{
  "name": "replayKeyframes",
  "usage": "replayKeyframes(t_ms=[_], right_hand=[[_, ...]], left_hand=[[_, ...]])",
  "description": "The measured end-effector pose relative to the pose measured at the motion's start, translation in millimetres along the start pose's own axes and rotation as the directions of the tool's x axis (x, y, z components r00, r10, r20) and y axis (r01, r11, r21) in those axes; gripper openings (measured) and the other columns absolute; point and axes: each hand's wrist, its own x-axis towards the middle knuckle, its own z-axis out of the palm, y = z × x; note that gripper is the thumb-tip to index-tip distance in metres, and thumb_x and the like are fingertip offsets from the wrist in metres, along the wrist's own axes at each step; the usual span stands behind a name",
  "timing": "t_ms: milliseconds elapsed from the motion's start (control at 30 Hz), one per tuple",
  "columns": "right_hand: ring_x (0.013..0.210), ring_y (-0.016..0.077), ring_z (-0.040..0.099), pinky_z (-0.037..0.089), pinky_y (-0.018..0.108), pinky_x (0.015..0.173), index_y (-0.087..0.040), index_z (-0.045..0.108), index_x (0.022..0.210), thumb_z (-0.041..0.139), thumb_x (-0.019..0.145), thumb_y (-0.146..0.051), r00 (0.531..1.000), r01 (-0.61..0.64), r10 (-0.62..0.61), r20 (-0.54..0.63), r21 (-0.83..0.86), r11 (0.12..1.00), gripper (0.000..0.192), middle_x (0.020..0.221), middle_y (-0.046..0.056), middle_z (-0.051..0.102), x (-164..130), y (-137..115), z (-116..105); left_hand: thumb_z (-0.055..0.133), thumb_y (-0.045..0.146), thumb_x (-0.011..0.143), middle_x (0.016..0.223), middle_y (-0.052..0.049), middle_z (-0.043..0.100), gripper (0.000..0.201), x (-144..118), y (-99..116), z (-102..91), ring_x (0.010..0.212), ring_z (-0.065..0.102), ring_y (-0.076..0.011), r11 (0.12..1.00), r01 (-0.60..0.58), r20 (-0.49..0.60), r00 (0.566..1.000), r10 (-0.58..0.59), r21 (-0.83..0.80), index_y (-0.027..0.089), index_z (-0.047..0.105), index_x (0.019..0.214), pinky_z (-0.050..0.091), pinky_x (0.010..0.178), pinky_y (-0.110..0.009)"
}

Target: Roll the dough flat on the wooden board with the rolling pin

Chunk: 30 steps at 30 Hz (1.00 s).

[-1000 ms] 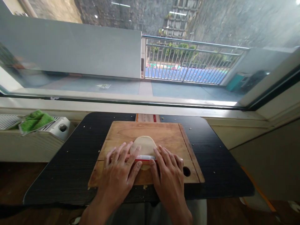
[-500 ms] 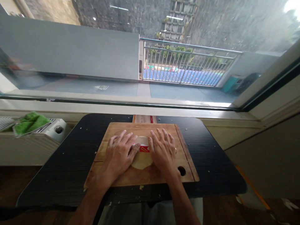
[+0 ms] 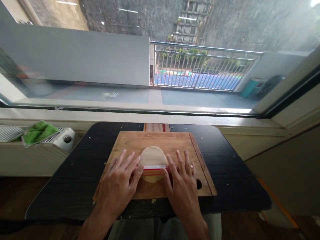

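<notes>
- Left hand (image 3: 119, 180): palm down, fingers spread flat; it presses the left end of the roller. Grip open, nothing clasped.
- Right hand (image 3: 181, 181): palm down, fingers spread flat over the right end of the roller. Grip open, likewise pressing and not clasping.
- Roller (image 3: 153, 170): slim cylinder with red and white markings, lying crosswise between the two hands; only the middle part shows, the ends are hidden under the palms. It rests on the near part of the dough.
- Dough (image 3: 153, 156): pale flat disc near the middle of the board; most of it lies on the far side of the roller, and a small edge shows on the near side.
- Board (image 3: 172, 141): wooden, rectangular, with a raised strip along the right edge and a round hole at the near right corner, just beside the right hand. It lies on the middle of the surface.
- Surface (image 3: 232, 173): black, ribbed, with rounded corners and scattered pale crumbs; it stands against the sill.
- Box (image 3: 156, 127): red and tan, only its edge visible behind the far side of the board.
- Cloth (image 3: 38, 131): green, crumpled, on a white appliance to the left, well apart from the board.
- Window (image 3: 100, 60): wide glass pane beyond the sill, with a metal railing (image 3: 200, 68) outside.
</notes>
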Motion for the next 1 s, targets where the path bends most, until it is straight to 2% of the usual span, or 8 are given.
replayKeyframes(t_ms=[133,300,400,500,600,700,867,1000], right_hand=[[0.168,0.0406,0.026,0.031,0.075,0.127,-0.031,0.061,0.16,0.046,0.114,-0.046,1.0,0.009,-0.009,0.021,0.007,1.0,0.05,0.173,0.012,0.048,12.0,6.6,1.3],[0.164,0.0397,0.033,0.023,0.078,0.128,-0.03,0.068,0.152,0.042,0.116,-0.052,0.994,-0.043,0.041,0.099,0.017,0.999,0.05,0.168,0.012,0.055,51.5,5.2,0.2],[0.162,0.0381,0.038,0.02,0.078,0.128,-0.03,0.072,0.145,0.04,0.117,-0.051,0.989,-0.068,0.067,0.133,-0.002,0.998,0.048,0.167,0.011,0.056,71.7,2.7,-0.2],[0.161,0.0366,0.042,0.021,0.073,0.13,-0.029,0.074,0.143,0.04,0.117,-0.043,0.984,-0.081,0.082,0.159,-0.011,0.997,0.046,0.165,0.011,0.059,78.5,0.9,-0.5],[0.161,0.035,0.042,0.03,0.063,0.13,-0.025,0.074,0.145,0.039,0.116,-0.037,0.986,-0.088,0.088,0.143,-0.004,0.996,0.047,0.164,0.013,0.059,69.7,1.0,-0.8],[0.161,0.0351,0.043,0.038,0.057,0.126,-0.022,0.072,0.148,0.036,0.115,-0.035,0.992,-0.081,0.082,0.1,-0.013,0.997,0.051,0.166,0.015,0.057,49.3,2.5,-2.0],[0.163,0.0335,0.04,0.044,0.055,0.125,-0.023,0.065,0.157,0.036,0.116,-0.037,0.999,-0.044,0.044,0.028,-0.005,0.999,0.053,0.171,0.014,0.049,12.5,7.4,-4.1],[0.167,0.0336,0.032,0.041,0.059,0.127,-0.025,0.059,0.162,0.036,0.116,-0.037,1.0,-0.019,0.019,0.009,0.019,1.0,0.053,0.176,0.011,0.043,4.6,11.2,-2.5]], left_hand=[[0.043,0.049,0.112,0.157,-0.008,0.067,0.05,12.6,-0.2,5.1,0.158,0.049,-0.0376,1.0,0.012,-0.037,0.999,-0.01,0.029,0.027,0.076,0.144,0.043,0.126,-0.062],[0.04,0.05,0.113,0.158,-0.01,0.066,0.053,45.1,-5.3,12.9,0.158,0.049,-0.0372,0.996,0.043,-0.076,0.996,-0.037,0.079,0.026,0.073,0.147,0.043,0.126,-0.06],[0.04,0.05,0.113,0.158,-0.011,0.066,0.054,60.4,-9.7,14.6,0.158,0.049,-0.0357,0.997,0.028,-0.057,0.998,-0.024,0.074,0.024,0.071,0.149,0.044,0.126,-0.058],[0.038,0.043,0.113,0.159,-0.012,0.065,0.053,64.4,-11.2,14.0,0.158,0.049,-0.0354,0.996,0.01,-0.019,1.0,-0.008,0.092,0.022,0.072,0.148,0.045,0.126,-0.058],[0.038,0.035,0.112,0.158,-0.01,0.066,0.051,57.4,-9.1,11.2,0.156,0.051,-0.0345,0.994,-0.007,0.003,1.0,0.007,0.107,0.023,0.075,0.144,0.046,0.126,-0.056],[0.037,0.034,0.111,0.158,-0.008,0.066,0.051,44.0,-6.2,6.5,0.156,0.053,-0.0338,0.997,-0.013,0.013,1.0,0.012,0.078,0.024,0.077,0.142,0.046,0.125,-0.055],[0.038,0.037,0.112,0.159,-0.005,0.065,0.051,22.5,-6.2,0.0,0.16,0.048,-0.0321,0.999,-0.055,0.024,0.998,0.055,0.002,0.026,0.076,0.144,0.044,0.128,-0.055],[0.039,0.037,0.111,0.162,-0.006,0.062,0.05,20.9,-6.8,0.2,0.16,0.046,-0.0328,0.998,-0.058,0.006,0.998,0.059,-0.01,0.026,0.074,0.146,0.04,0.13,-0.058]])
